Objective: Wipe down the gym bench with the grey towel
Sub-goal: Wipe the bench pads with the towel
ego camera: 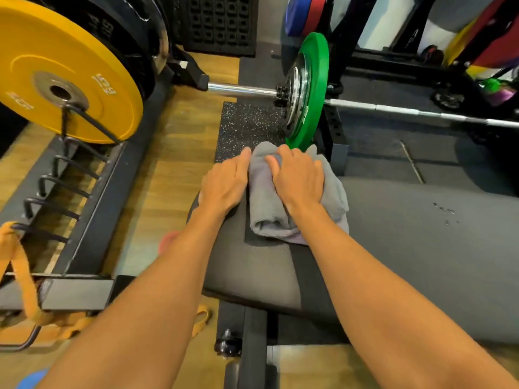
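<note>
The grey towel (264, 217) lies bunched and partly rolled on the near-left end of the dark padded gym bench (421, 248). My right hand (299, 178) presses flat on top of the towel, fingers spread over its far part. At the towel's left edge rests my left hand (224, 183), fingers extended and touching the cloth, palm on the bench pad. Small wet droplets (445, 214) sit on the bench to the right of the towel.
A barbell (421, 112) with a green plate (311, 91) rests just beyond the towel. A yellow 15 kg plate (64, 71) stands in a black rack at the left. A speckled rubber mat (244, 124) and wooden floor lie beyond the bench. Orange straps (19, 265) hang lower left.
</note>
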{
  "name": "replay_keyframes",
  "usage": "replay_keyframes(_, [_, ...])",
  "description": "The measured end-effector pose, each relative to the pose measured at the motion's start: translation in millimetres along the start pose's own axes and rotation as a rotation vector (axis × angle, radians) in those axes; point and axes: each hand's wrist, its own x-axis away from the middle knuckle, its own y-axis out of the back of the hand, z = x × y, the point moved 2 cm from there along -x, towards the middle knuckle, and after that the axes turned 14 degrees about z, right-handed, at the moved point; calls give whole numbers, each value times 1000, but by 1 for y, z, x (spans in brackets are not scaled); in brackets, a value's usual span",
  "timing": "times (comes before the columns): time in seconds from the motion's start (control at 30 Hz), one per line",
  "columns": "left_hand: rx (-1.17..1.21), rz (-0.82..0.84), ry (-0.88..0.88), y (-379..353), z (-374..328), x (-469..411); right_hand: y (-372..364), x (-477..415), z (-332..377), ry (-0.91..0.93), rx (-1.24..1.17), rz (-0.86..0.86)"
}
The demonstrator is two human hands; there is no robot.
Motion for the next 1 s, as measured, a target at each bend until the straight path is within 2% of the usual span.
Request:
replay_keyframes(0.13, [-154,98,38,-2,-18,15,14,107,-10,11,-77,3])
replay_keyframes(0.3, [-229,152,-41,-26,-57,21,22,200,-28,14,-48,-40])
replay_keyframes(0.4, [-204,146,-54,-35,-57,8,18,176,-39,-14,-71,-47])
replay_keyframes(0.53, [-142,21,-119,-45,-41,-9,8,69,-50,-61,-37,-89])
replay_keyframes(0.63, [-145,-5,-160,-46,-39,-10,2,-17,-51,-50,22,64])
replay_keyframes(0.7, [-135,13,-166,-44,-43,-5,0,-35,-51,-31,41,98])
replay_keyframes(0.8, [-165,27,-148,-42,-49,0,8,1,-49,-25,-15,7])
replay_keyframes(1.0, [-258,101,-62,-46,-60,3,24,151,-62,-34,-66,41])
